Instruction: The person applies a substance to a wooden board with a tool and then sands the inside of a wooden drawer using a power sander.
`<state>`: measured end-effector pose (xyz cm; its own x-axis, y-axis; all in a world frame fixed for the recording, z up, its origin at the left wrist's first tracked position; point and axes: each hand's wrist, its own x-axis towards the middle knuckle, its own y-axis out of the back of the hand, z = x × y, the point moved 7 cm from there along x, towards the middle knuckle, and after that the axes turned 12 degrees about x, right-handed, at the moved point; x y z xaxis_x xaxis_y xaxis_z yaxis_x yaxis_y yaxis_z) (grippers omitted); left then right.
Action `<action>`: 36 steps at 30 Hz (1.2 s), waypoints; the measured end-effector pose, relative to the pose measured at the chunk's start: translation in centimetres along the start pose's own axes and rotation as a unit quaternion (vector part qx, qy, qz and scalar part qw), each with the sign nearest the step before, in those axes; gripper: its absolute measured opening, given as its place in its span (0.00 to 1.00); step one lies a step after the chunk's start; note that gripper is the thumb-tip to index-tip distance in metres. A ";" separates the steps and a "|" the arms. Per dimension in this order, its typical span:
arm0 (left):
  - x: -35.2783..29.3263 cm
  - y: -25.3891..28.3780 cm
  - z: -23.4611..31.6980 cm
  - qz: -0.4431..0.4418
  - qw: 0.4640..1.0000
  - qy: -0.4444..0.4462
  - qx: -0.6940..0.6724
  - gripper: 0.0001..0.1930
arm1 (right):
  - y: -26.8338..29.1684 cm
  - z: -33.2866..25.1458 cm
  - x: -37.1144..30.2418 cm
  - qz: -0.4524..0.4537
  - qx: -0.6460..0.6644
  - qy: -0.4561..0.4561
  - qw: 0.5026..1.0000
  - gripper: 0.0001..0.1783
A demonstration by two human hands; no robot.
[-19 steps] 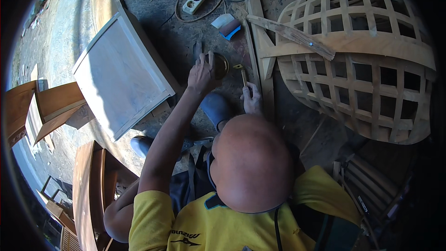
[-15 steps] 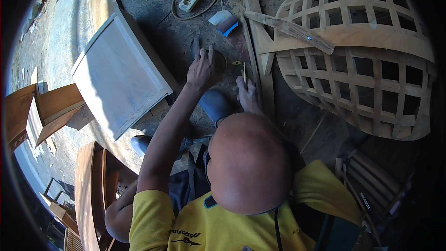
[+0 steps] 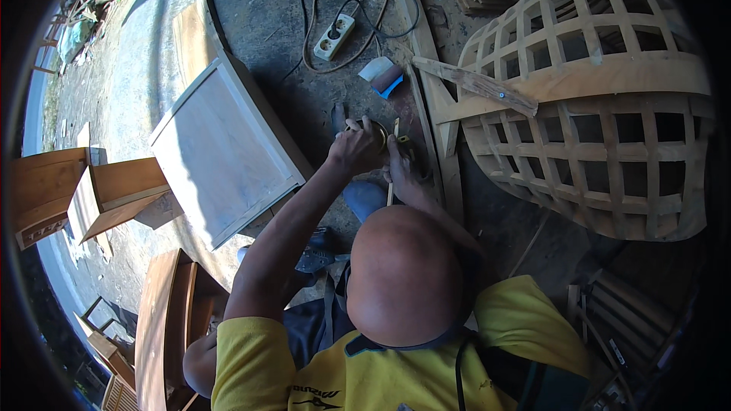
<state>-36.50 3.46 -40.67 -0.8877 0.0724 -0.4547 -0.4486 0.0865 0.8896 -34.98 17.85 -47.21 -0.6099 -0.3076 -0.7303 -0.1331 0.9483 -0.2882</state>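
Observation:
My left hand [image 3: 356, 151] is closed round a round tin [image 3: 381, 135] with a gold-coloured rim, its fingers curled over the top. Close beside it on the right, my right hand [image 3: 401, 170] grips a thin wooden stick [image 3: 391, 195]; the stick's upper end reaches up by the tin. Whether the stick touches the tin cannot be made out. A small yellowish piece [image 3: 403, 138] shows by the right fingertips. Just past the left fingers lies a dark flat piece [image 3: 338, 116] on the floor. The tin's inside is hidden from view.
A pale wooden cabinet panel [image 3: 228, 148] lies to the left, with brown wooden furniture parts [image 3: 114, 190] beyond. On the right stands a curved wooden lattice frame [image 3: 586, 125] with a plank [image 3: 480, 85] across it. Ahead are a power strip [image 3: 333, 36] with cables and a sandpaper piece [image 3: 381, 74].
My hands have come together: the left has lifted and tilted the tin toward the right hand. The stick now reaches farther back toward me. The whole view has shifted slightly.

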 end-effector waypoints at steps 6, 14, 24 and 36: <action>1.1 1.0 -2.3 -0.066 0.940 -0.020 -0.334 0.51 | 5.6 -3.1 -1.1 0.062 -0.252 0.284 0.923 0.36; 0.8 -1.3 0.0 0.140 0.928 0.010 -0.344 0.45 | 3.5 -2.7 -3.2 0.004 -0.550 0.360 0.753 0.25; 0.2 -1.3 -0.8 0.142 0.937 0.028 -0.319 0.43 | 7.2 -4.1 -7.7 -0.081 -0.540 0.100 0.832 0.24; -2.2 -5.9 -5.5 0.207 0.570 0.086 -0.791 0.33 | 1.9 -5.5 -5.3 -0.098 -0.322 0.059 0.940 0.28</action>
<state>-32.45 -2.64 -44.66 -0.8878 -0.3483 -0.3009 0.3906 -0.9159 -0.0921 -36.34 21.75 -40.47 -0.6015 -0.5059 -0.6182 -0.6737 0.7372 0.0523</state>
